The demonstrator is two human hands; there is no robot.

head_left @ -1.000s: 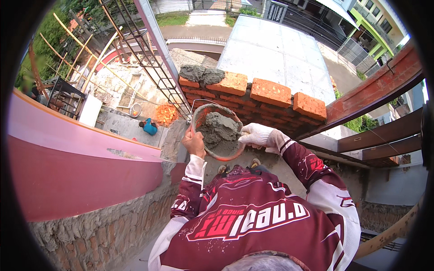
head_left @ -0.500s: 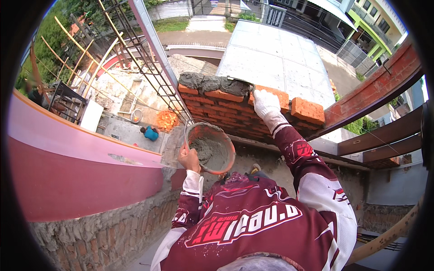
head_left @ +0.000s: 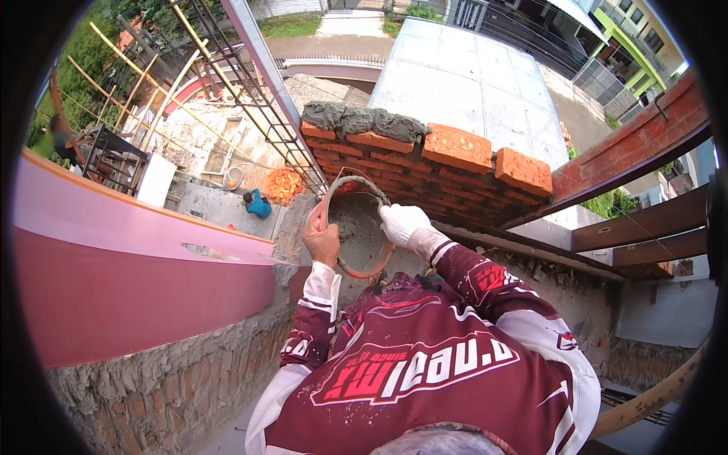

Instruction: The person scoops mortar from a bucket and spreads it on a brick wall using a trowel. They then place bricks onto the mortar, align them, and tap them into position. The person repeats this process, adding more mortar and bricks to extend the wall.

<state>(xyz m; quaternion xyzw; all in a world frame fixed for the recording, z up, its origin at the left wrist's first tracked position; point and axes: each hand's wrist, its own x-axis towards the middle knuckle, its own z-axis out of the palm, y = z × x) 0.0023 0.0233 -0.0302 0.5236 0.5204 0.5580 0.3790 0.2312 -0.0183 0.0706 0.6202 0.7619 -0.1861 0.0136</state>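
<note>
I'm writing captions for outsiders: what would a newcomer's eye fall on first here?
Probably the mortar-smeared bucket at centre, between the bare left hand and the white-gloved right hand. Just beyond it runs the brick wall, grey mortar topping its left end, orange bricks its right. In the yard below, at left, a person in blue is beside an orange heap.

The right hand (head_left: pixel 406 225) has come back from the wall (head_left: pixel 364 171) to the bucket (head_left: pixel 386 255), whose tall heap is gone. Mortar (head_left: pixel 390 123) now covers a brick (head_left: pixel 377 141) top mostly bare a second ago.
</note>
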